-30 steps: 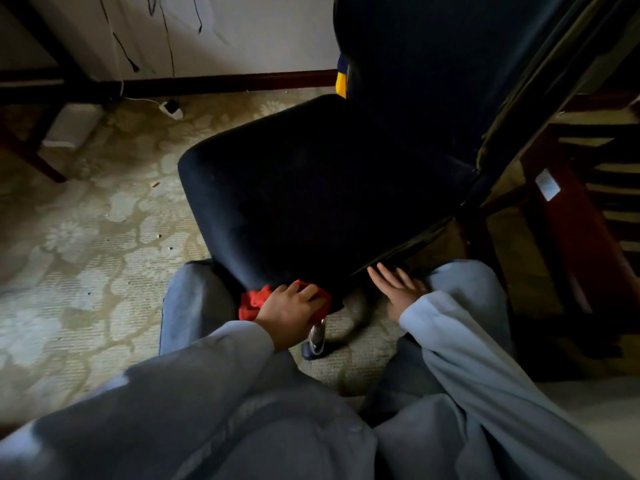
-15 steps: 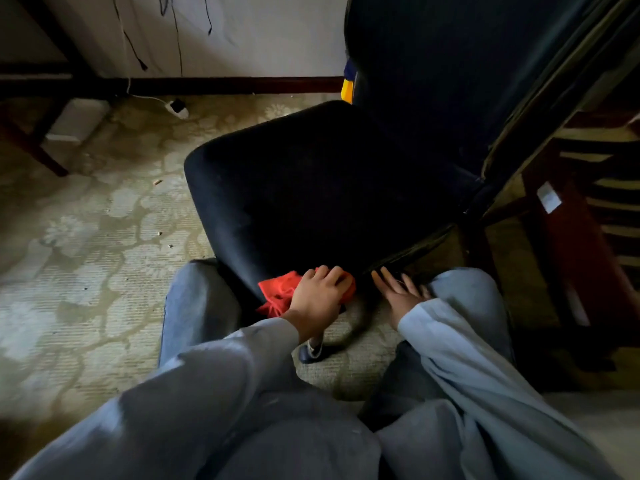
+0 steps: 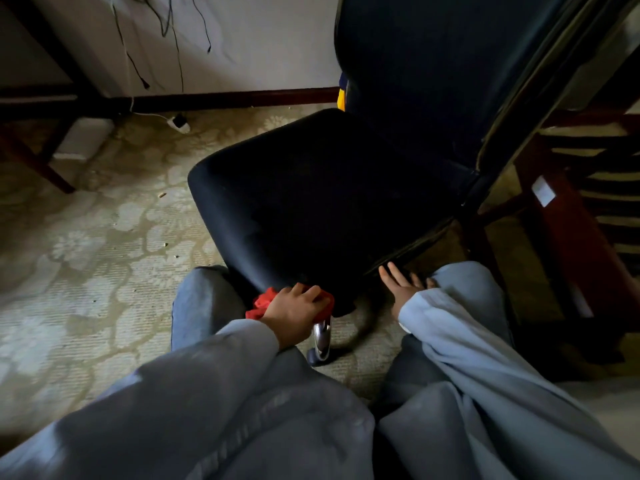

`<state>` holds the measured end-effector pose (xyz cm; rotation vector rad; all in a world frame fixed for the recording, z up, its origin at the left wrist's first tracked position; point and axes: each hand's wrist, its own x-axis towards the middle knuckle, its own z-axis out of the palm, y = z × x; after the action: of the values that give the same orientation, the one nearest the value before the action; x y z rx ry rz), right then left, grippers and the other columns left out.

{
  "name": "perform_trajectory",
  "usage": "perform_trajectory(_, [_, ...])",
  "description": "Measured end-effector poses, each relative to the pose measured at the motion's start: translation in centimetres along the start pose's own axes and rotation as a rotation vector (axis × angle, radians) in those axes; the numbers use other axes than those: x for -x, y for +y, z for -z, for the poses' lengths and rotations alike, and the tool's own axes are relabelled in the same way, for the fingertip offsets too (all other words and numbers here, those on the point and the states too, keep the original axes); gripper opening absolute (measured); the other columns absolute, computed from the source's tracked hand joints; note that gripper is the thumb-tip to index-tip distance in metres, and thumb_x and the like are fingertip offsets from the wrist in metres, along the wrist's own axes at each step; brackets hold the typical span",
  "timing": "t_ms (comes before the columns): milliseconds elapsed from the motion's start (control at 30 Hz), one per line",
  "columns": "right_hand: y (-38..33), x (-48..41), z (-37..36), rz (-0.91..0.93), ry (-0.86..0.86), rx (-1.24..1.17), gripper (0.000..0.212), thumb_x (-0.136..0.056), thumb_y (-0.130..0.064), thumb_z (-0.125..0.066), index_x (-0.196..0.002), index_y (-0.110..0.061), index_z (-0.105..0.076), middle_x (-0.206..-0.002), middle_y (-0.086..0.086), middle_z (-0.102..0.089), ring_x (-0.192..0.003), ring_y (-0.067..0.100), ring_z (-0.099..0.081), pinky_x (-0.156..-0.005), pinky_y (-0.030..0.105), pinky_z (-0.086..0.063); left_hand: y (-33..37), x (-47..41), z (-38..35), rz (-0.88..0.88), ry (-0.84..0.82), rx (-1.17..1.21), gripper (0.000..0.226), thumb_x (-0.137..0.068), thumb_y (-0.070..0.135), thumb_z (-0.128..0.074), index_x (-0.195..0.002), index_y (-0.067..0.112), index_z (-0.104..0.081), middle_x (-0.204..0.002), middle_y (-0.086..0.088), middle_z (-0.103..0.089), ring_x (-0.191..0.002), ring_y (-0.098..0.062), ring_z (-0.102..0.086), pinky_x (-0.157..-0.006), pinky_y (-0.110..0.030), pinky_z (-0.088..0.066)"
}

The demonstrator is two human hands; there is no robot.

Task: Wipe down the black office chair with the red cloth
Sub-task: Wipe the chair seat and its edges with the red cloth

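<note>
The black office chair (image 3: 322, 202) fills the middle of the head view, its seat toward me and its tall backrest at the upper right. My left hand (image 3: 294, 311) grips the bunched red cloth (image 3: 259, 303) against the seat's near front edge, just above the chrome column (image 3: 322, 336). My right hand (image 3: 401, 287) lies with straight fingers against the underside of the seat's near right edge. My knees in grey trousers frame both hands.
Patterned beige carpet (image 3: 86, 254) spreads to the left. A white plug and cables (image 3: 178, 123) lie by the skirting board. Dark wooden legs (image 3: 34, 157) stand at far left; a red-brown wooden furniture piece (image 3: 571, 230) is close on the right.
My left hand slid the red cloth along the seat's front edge, first to the right, then slightly back left. My right hand stayed at the seat's right edge.
</note>
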<state>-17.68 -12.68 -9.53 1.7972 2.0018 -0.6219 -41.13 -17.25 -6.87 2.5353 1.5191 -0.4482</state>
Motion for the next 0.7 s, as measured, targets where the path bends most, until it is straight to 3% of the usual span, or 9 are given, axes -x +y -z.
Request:
perform_trajectory(167, [-1.0, 0.7, -0.1, -0.019, 0.024, 0.035, 0.073, -0.091, -0.016, -0.039, -0.150, -0.031, 0.003, -0.158, -0.004, 0.012, -0.145, 0.029, -0.002, -0.114, 0.047, -0.006, -1.4, 1.7, 0.0, -0.020, -0.023, 0.019, 0.045, -0.095, 0.033, -0.043, -0.140, 0.034, -0.038, -0.138, 0.001, -0.038, -0.122, -0.023, -0.041, -0.097, -0.034, -0.036])
perform_trajectory(300, [-3.8, 1.6, 0.1, 0.001, 0.174, 0.108, 0.070, -0.094, -0.023, -0.041, -0.150, -0.018, 0.000, -0.157, 0.009, 0.013, -0.144, 0.031, 0.001, -0.116, 0.045, -0.006, -2.2, 2.8, -0.5, 0.076, 0.145, 0.358, 0.058, -0.084, 0.052, -0.022, -0.132, 0.035, -0.051, -0.120, -0.002, -0.052, -0.110, -0.025, -0.051, -0.089, -0.038, -0.043])
perform_trajectory(400, [-5.2, 2.3, -0.7, 0.178, 0.166, 0.129, 0.079, -0.092, -0.027, -0.047, -0.149, -0.029, 0.008, -0.156, 0.009, 0.020, -0.144, 0.034, 0.006, -0.115, 0.047, -0.002, -2.3, 1.8, -0.5, 0.149, 0.270, 0.447, 0.058, -0.086, 0.050, -0.021, -0.133, 0.034, -0.050, -0.114, -0.005, -0.054, -0.103, -0.027, -0.053, -0.089, -0.043, -0.046])
perform_trajectory(500, [-5.5, 2.4, -2.0, 0.262, 0.136, 0.187, 0.084, -0.090, -0.032, -0.050, -0.149, -0.029, 0.010, -0.157, 0.005, 0.017, -0.144, 0.033, 0.008, -0.115, 0.044, 0.000, -2.5, 0.2, -0.5, 0.224, 0.336, 0.491, 0.051, -0.090, 0.043, -0.027, -0.134, 0.032, -0.051, -0.118, -0.007, -0.053, -0.102, -0.030, -0.052, -0.090, -0.044, -0.045])
perform_trajectory(600, [-5.6, 2.1, -2.2, 0.250, 0.142, 0.210, 0.081, -0.091, -0.033, -0.047, -0.148, -0.029, 0.011, -0.156, 0.004, 0.018, -0.144, 0.032, 0.010, -0.115, 0.042, 0.000, -2.2, -1.0, -0.3, 0.228, 0.298, 0.447, 0.042, -0.094, 0.031, -0.040, -0.136, 0.033, -0.048, -0.129, -0.006, -0.048, -0.113, -0.029, -0.045, -0.094, -0.044, -0.040])
perform_trajectory(700, [-5.5, 1.8, -2.3, 0.246, 0.128, 0.204, 0.078, -0.093, -0.036, -0.042, -0.148, -0.029, 0.014, -0.156, 0.004, 0.021, -0.143, 0.032, 0.014, -0.115, 0.041, 0.001, -2.1, -0.9, -1.0, 0.126, 0.191, 0.361, 0.049, -0.095, 0.022, -0.046, -0.142, 0.034, -0.037, -0.141, -0.002, -0.037, -0.125, -0.025, -0.033, -0.097, -0.039, -0.031])
